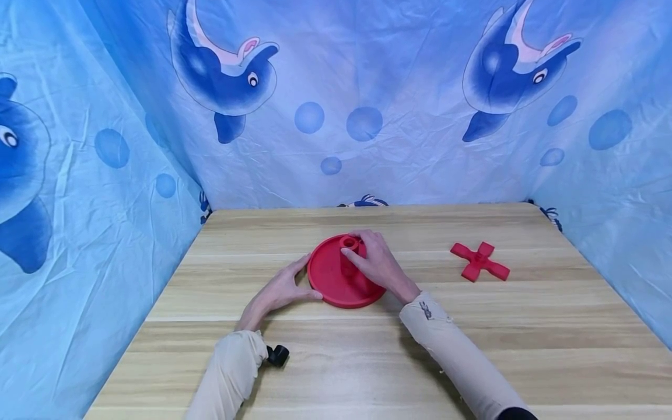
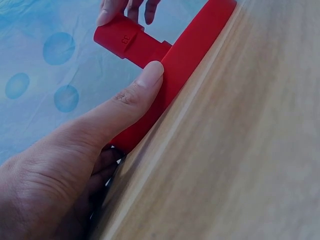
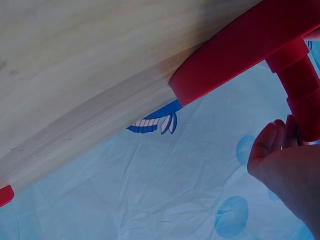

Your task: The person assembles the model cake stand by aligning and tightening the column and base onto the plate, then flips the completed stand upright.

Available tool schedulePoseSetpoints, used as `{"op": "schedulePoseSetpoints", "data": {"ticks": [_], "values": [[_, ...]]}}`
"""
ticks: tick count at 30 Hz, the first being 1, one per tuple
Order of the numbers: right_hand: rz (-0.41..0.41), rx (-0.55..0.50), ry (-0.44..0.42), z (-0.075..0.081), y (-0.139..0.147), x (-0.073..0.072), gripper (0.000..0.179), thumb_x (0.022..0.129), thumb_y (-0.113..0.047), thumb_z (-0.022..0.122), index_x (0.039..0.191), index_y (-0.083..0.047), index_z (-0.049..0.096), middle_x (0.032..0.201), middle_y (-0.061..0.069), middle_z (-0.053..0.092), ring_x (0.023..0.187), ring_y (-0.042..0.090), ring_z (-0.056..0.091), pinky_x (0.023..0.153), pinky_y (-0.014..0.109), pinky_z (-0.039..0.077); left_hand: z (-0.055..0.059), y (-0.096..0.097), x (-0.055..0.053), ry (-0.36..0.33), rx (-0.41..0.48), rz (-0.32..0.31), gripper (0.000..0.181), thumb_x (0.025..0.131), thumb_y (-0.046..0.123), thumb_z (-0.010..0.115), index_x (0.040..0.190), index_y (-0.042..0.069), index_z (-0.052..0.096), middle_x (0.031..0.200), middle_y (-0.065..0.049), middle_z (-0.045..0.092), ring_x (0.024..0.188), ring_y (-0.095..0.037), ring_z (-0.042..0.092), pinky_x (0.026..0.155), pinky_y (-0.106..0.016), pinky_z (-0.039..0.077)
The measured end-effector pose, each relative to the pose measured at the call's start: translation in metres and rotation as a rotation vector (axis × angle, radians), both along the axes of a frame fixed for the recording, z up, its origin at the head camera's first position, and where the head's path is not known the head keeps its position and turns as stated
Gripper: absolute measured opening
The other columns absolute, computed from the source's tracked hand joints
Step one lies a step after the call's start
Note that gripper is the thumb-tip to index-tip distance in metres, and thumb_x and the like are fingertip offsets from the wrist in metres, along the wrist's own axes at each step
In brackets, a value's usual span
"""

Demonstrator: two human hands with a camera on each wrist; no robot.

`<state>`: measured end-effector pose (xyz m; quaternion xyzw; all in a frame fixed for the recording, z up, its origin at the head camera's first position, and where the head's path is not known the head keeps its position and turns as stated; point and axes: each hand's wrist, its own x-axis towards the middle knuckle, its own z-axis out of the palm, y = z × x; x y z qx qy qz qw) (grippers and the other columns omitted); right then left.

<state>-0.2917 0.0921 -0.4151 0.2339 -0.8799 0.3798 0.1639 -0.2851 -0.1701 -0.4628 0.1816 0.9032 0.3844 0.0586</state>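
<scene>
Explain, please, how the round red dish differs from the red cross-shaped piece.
The round red dish is larger, with a circular rim; the red cross-shaped piece is smaller, with four arms. The left hand touches the dish, while no hand touches the cross-shaped piece. Both are red and rest on the wood-grain table.

room between right hand (image 1: 379, 259) and red cross (image 1: 478, 262), post (image 1: 346, 268) obstructing dish (image 1: 326, 273)

Cross (image 1: 478, 261) right of tray (image 1: 328, 275)
</scene>
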Motion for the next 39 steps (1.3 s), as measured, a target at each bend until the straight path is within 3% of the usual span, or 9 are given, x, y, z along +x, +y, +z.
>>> {"op": "schedulePoseSetpoints", "data": {"ticks": [10, 16, 22, 28, 33, 39], "values": [[-0.032, -0.018, -0.021, -0.001, -0.002, 0.001, 0.05, 0.085, -0.029, 0.072, 0.127, -0.007, 0.054, 0.115, 0.002, 0.057, 0.105, 0.017, 0.045, 0.079, 0.035, 0.051, -0.001, 0.0, -0.001, 0.019, 0.001, -0.023, 0.112, 0.063, 0.064, 0.078, 0.152, 0.024, 0.024, 0.152, 0.001, 0.029, 0.139, -0.024, 0.025, 0.108, -0.053, 0.026], [0.002, -0.006, -0.019, 0.0, -0.001, 0.001, 0.051, 0.087, -0.024, 0.069, 0.133, -0.009, 0.052, 0.122, 0.004, 0.056, 0.111, 0.019, 0.044, 0.083, 0.037, 0.051, 0.0, 0.001, 0.0, 0.009, 0.004, -0.005, 0.114, 0.06, 0.066, 0.078, 0.152, 0.026, 0.024, 0.152, 0.001, 0.03, 0.138, -0.022, 0.025, 0.108, -0.052, 0.026], [0.014, -0.022, -0.022, -0.003, 0.0, -0.001, 0.047, 0.088, -0.022, 0.069, 0.13, -0.006, 0.055, 0.119, 0.003, 0.057, 0.109, 0.019, 0.044, 0.083, 0.037, 0.051, -0.001, 0.001, 0.0, 0.006, 0.008, -0.011, 0.112, 0.061, 0.065, 0.078, 0.152, 0.027, 0.024, 0.151, 0.002, 0.03, 0.138, -0.023, 0.025, 0.108, -0.053, 0.026], [0.017, -0.007, -0.016, -0.003, 0.004, 0.0, 0.049, 0.088, -0.026, 0.069, 0.132, -0.008, 0.054, 0.12, 0.002, 0.056, 0.11, 0.018, 0.043, 0.085, 0.037, 0.049, -0.003, 0.002, -0.001, 0.012, 0.012, -0.013, 0.11, 0.061, 0.065, 0.078, 0.151, 0.03, 0.026, 0.15, 0.01, 0.031, 0.136, -0.017, 0.027, 0.106, -0.05, 0.031], [0.016, -0.018, -0.001, -0.001, 0.018, 0.004, 0.055, 0.087, -0.028, 0.071, 0.135, -0.012, 0.05, 0.125, 0.004, 0.054, 0.116, 0.019, 0.043, 0.087, 0.04, 0.051, -0.003, 0.003, -0.001, 0.006, 0.001, 0.001, 0.109, 0.061, 0.065, 0.078, 0.151, 0.031, 0.026, 0.149, 0.012, 0.03, 0.136, -0.017, 0.027, 0.104, -0.05, 0.034], [-0.011, -0.038, -0.006, 0.004, 0.056, 0.016, 0.056, 0.088, -0.034, 0.068, 0.138, -0.015, 0.049, 0.126, 0.004, 0.052, 0.117, 0.02, 0.044, 0.087, 0.048, 0.05, -0.005, 0.002, -0.001, 0.01, -0.003, 0.012, 0.112, 0.059, 0.067, 0.079, 0.151, 0.03, 0.026, 0.151, 0.008, 0.03, 0.138, -0.02, 0.026, 0.105, -0.053, 0.032]]}}
